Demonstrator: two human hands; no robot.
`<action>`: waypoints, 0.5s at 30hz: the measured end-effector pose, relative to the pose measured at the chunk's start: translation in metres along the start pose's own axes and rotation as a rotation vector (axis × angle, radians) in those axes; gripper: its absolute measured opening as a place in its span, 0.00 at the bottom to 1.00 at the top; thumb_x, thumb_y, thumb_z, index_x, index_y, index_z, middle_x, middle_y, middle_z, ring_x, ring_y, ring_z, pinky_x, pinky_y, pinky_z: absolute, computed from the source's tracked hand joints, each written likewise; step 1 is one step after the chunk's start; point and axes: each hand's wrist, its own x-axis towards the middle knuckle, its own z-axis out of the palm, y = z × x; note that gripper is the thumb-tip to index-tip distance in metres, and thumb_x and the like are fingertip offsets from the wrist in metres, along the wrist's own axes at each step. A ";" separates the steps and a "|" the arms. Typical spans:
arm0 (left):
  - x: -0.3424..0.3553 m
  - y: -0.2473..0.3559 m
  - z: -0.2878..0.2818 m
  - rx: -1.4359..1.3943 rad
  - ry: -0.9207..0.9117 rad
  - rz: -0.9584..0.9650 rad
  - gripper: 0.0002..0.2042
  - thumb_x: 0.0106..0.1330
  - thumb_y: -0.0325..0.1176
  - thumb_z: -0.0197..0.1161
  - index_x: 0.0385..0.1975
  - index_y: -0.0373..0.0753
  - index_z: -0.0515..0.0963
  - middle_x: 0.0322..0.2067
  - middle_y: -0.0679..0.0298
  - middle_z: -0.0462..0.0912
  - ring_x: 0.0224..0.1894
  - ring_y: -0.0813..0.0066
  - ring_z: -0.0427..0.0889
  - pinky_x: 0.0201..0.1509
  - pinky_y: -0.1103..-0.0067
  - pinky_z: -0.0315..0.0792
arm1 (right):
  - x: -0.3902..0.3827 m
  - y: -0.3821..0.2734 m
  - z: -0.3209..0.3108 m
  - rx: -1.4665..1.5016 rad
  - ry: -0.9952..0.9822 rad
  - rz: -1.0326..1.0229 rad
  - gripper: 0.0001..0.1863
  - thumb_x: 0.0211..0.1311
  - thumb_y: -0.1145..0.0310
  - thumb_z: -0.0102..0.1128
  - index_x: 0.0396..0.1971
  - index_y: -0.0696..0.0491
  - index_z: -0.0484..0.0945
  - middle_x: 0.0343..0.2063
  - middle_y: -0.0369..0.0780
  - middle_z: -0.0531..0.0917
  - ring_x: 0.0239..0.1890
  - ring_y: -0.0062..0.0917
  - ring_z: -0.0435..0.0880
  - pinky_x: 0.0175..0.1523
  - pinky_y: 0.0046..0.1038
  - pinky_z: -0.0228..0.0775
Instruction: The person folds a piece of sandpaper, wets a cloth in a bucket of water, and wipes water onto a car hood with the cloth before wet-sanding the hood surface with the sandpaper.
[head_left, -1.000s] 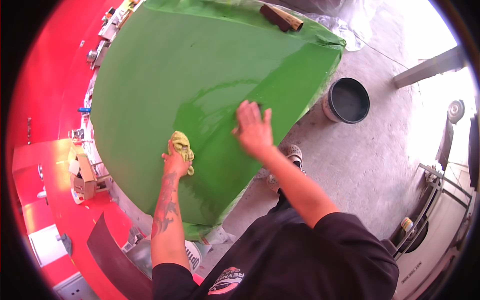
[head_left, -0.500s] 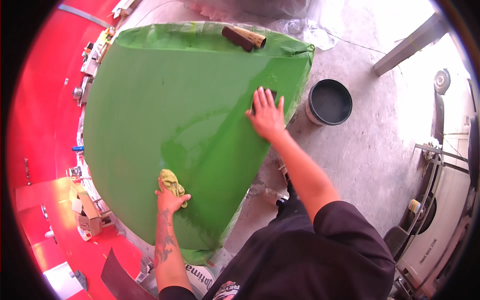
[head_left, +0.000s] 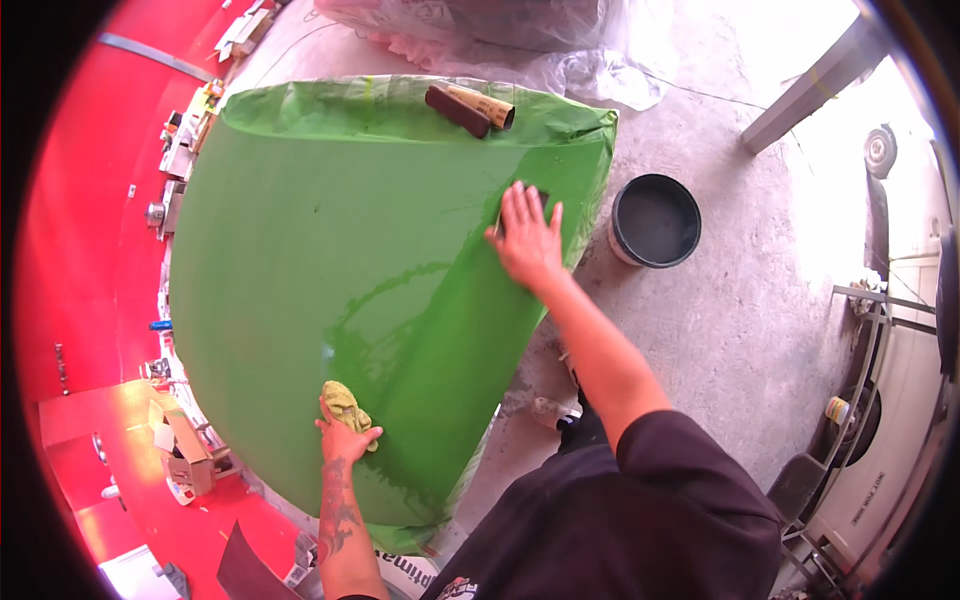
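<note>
A large curved green panel (head_left: 260,260) has wet streaks and darker patches, with crumpled green masking along its far edge. My right hand (head_left: 525,237) presses fingers together over a dark pad (head_left: 540,200), mostly hidden beneath it, on the panel's upper right. My left hand (head_left: 343,435) grips a crumpled yellow cloth (head_left: 342,398) resting on the lower left of the panel. A dark sanding block (head_left: 455,112) and a rolled tan sheet (head_left: 490,105) lie on the far masked edge.
A dark bucket of liquid (head_left: 655,220) stands on the concrete floor to the right. Red surfaces (head_left: 85,250) with boxes and small items line the left. A grey post (head_left: 800,90), metal stand (head_left: 880,320), wheel (head_left: 878,150) and plastic sheeting (head_left: 590,80) surround the panel.
My right hand has slid up the panel toward its far right corner with the pad. The view has shifted, showing more beyond the far edge. My left hand keeps hold of the cloth.
</note>
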 end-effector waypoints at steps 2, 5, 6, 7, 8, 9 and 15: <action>-0.006 0.004 -0.003 0.002 -0.002 -0.009 0.68 0.37 0.49 0.80 0.71 0.49 0.29 0.66 0.28 0.43 0.67 0.40 0.58 0.66 0.62 0.63 | -0.028 -0.011 0.004 -0.006 -0.078 -0.096 0.39 0.67 0.42 0.40 0.70 0.51 0.49 0.72 0.39 0.49 0.74 0.31 0.44 0.72 0.58 0.30; -0.005 0.000 -0.002 0.013 0.008 -0.010 0.68 0.37 0.48 0.81 0.71 0.49 0.29 0.66 0.28 0.43 0.66 0.40 0.60 0.66 0.62 0.64 | -0.012 0.010 -0.009 -0.038 -0.065 -0.156 0.38 0.68 0.42 0.38 0.70 0.50 0.49 0.72 0.37 0.49 0.74 0.28 0.45 0.72 0.57 0.30; -0.003 -0.003 0.000 0.020 0.017 -0.007 0.68 0.37 0.47 0.81 0.71 0.50 0.29 0.66 0.28 0.42 0.66 0.40 0.60 0.65 0.62 0.65 | 0.005 0.019 -0.014 -0.070 -0.042 -0.104 0.38 0.68 0.42 0.38 0.70 0.49 0.49 0.72 0.37 0.50 0.74 0.28 0.46 0.72 0.57 0.30; -0.001 0.000 0.000 0.020 0.013 -0.003 0.68 0.37 0.47 0.81 0.71 0.50 0.29 0.66 0.28 0.42 0.66 0.40 0.60 0.65 0.62 0.65 | 0.022 0.032 -0.023 -0.084 -0.005 -0.052 0.38 0.68 0.43 0.38 0.70 0.50 0.50 0.72 0.37 0.50 0.74 0.28 0.46 0.72 0.57 0.31; 0.000 0.003 0.000 0.004 0.014 0.001 0.68 0.37 0.47 0.81 0.71 0.50 0.29 0.66 0.28 0.42 0.66 0.40 0.60 0.65 0.62 0.65 | 0.040 0.045 -0.028 -0.065 0.023 0.005 0.37 0.68 0.43 0.39 0.70 0.50 0.50 0.72 0.37 0.50 0.74 0.29 0.46 0.72 0.57 0.31; -0.001 0.004 0.001 -0.012 0.014 0.000 0.68 0.38 0.47 0.81 0.71 0.50 0.29 0.66 0.28 0.42 0.66 0.40 0.61 0.65 0.62 0.65 | 0.049 0.052 -0.029 -0.043 0.046 0.059 0.37 0.68 0.43 0.39 0.70 0.50 0.50 0.72 0.37 0.50 0.74 0.30 0.47 0.72 0.58 0.31; -0.002 -0.007 0.001 0.023 0.027 -0.018 0.67 0.39 0.46 0.80 0.71 0.50 0.28 0.67 0.30 0.43 0.61 0.38 0.67 0.65 0.62 0.66 | 0.003 0.017 -0.003 -0.024 -0.066 -0.043 0.37 0.68 0.43 0.39 0.70 0.50 0.51 0.72 0.36 0.50 0.74 0.30 0.47 0.71 0.59 0.30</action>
